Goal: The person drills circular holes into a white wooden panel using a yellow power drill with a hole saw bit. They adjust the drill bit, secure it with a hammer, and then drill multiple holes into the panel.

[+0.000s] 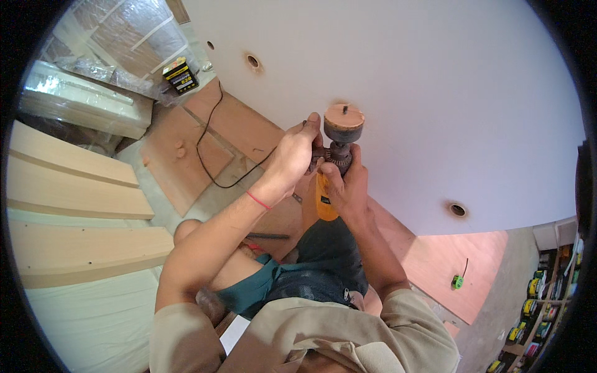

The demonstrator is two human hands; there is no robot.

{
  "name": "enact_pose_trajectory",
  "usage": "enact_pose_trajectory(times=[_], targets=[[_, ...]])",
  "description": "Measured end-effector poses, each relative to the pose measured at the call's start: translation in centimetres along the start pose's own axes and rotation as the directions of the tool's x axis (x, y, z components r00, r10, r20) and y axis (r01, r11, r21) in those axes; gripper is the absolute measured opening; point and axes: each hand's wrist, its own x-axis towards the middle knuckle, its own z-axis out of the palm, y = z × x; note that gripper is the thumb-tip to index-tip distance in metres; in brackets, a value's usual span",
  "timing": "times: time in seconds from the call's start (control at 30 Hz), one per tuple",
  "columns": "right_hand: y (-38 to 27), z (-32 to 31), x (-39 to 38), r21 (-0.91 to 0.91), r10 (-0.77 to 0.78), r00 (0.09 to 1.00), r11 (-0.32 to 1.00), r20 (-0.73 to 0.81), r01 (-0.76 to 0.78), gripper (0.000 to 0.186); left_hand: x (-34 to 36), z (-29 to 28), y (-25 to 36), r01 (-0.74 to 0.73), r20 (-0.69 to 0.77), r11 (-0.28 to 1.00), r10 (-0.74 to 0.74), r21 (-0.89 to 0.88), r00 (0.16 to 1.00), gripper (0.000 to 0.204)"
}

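Observation:
Both hands are at a yellow power drill (324, 205), its nose raised in front of a large white panel (429, 112). A dark hole saw (344, 135) sits in the toothed chuck (339, 160). A round wooden plug (348, 117) fills its mouth, with the dark pilot bit tip poking through. My left hand (289, 155) is closed around what looks like a chuck key (318, 155), set against the chuck's side; its handle is mostly hidden. My right hand (350, 186) grips the drill around the chuck, thumb toward the key.
Scorched holes (252, 61) mark the panel, another hole (458, 210) lower right. A black cable (199, 149) curves over brown boards. Pale curved wooden pieces (81, 248) lie left, near a black-and-yellow box (180, 76). A green tape measure (458, 281) and a stocked shelf (538, 311) are right.

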Motion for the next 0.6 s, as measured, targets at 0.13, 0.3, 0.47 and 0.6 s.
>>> enact_pose_trajectory(times=[0.13, 0.3, 0.47, 0.6], targets=[[0.9, 0.8, -0.3, -0.064, 0.015, 0.999, 0.998, 0.052, -0.011, 0.069, 0.2, 0.3, -2.0, -0.126, -0.170, 0.990, 0.135, 0.059, 0.976, 0.058], [3.1, 1.1, -0.5, -0.106, -0.083, 0.986, 0.989, 0.148, 0.099, 0.069, 1.4, -0.2, -6.0, -0.286, -0.199, 0.955, 0.297, 0.080, 0.934, 0.059], [4.6, -0.4, -1.2, -0.051, -0.108, 0.940, 0.990, 0.322, 0.131, 0.074, 2.3, -0.4, -7.9, -0.473, -0.170, 0.876, 0.483, 0.098, 0.859, 0.060], [6.0, -1.5, 0.1, 0.060, -0.176, 0.874, 0.984, 0.453, 0.167, 0.077, 1.6, -0.5, -6.8, -0.053, -0.014, 0.989, 0.051, -0.136, 0.999, 0.057]])
